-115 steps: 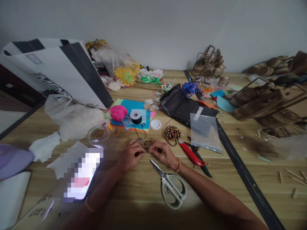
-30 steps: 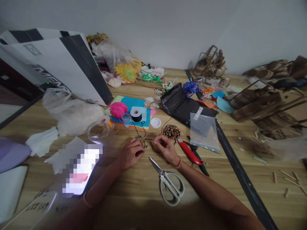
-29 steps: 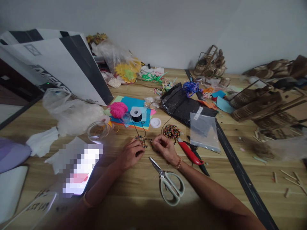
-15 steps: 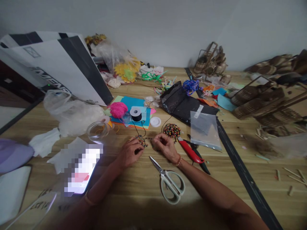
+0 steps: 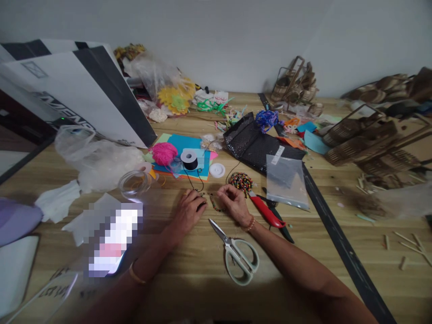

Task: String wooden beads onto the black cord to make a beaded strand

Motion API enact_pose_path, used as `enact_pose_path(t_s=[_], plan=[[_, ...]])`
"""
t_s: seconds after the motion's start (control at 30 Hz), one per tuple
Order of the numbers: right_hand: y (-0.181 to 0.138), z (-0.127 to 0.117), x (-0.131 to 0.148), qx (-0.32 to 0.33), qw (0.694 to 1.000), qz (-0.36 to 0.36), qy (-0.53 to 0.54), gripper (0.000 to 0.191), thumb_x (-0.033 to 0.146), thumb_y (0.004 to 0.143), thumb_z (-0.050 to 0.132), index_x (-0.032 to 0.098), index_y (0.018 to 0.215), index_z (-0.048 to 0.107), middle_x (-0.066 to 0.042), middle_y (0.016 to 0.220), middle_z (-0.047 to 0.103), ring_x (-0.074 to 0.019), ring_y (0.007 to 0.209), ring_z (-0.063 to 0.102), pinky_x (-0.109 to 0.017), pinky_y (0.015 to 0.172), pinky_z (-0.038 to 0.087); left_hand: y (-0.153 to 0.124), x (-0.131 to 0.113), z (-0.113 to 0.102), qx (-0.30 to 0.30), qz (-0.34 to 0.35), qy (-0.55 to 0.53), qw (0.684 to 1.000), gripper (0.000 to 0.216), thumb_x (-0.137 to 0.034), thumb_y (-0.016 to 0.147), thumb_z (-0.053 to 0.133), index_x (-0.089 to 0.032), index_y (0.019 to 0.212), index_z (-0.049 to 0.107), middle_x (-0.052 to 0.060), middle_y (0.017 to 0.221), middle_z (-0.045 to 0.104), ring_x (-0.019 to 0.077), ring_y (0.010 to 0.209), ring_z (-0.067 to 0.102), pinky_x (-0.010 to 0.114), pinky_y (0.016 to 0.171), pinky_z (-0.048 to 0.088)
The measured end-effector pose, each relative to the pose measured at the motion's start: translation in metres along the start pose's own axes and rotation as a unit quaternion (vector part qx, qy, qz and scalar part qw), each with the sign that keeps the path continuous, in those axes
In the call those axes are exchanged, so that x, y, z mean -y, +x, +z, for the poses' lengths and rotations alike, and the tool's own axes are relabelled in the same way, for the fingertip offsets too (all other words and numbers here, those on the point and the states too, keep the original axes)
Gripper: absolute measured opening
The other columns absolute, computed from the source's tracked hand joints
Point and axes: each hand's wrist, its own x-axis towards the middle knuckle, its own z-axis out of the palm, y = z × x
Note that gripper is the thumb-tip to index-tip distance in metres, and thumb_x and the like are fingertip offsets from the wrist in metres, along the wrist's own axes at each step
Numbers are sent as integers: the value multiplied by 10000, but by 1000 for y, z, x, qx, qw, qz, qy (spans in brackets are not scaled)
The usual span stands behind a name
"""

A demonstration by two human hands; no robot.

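Note:
My right hand (image 5: 234, 204) is closed in a pinch at the end of a short beaded string (image 5: 216, 204), which curves down onto the table beside it. My left hand (image 5: 191, 210) rests low over a small heap of loose beads (image 5: 201, 194), mostly covering it. Its fingers are bent together, and what is between them is hidden. Behind my right hand lies a coiled pile of multicoloured bead strands (image 5: 241, 181). Scissors with pale handles (image 5: 234, 252) lie open just in front of both hands.
A spool of black cord (image 5: 189, 159) and pink yarn (image 5: 164, 154) sit on coloured sheets. To the right are a red-handled tool (image 5: 268, 212), a clear zip bag (image 5: 286, 182) and small woven baskets (image 5: 354, 139). A lit phone (image 5: 116, 238) and clear tape roll (image 5: 135, 183) lie left.
My left hand has shifted onto the loose beads, covering more of them. The beaded string beside my right hand shows more plainly. The view has moved slightly.

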Motion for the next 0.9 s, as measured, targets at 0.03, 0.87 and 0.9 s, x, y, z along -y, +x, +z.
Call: enact_pose_path(t_s=[0.03,0.87,0.9], plan=[[1,-1,-1,-6,1000,4,3,343,476,716,696,164,720,554,44,557,477,-61,448,375,-186,409,321,0,-2,0,1,-1,11,1000,122,-174,853,567,-175,831,687,61,834,613,208,866,524,378,829,426],[-15,6,7,58,947,-217,-231,138,263,872,541,181,766,573,-32,698,553,-145,632,508,-265,575,422,1,-4,-15,-67,-343,-514,783,222,-348,640,747,-144,693,677,-66,451,437,48,401,339,183,403,247],[-16,6,6,61,938,-241,-244,125,245,877,530,185,775,569,-36,703,559,-150,638,512,-270,583,428,1,-7,-17,-58,-359,-549,753,254,-356,602,771,-138,684,672,-79,432,403,36,383,301,177,384,203]])
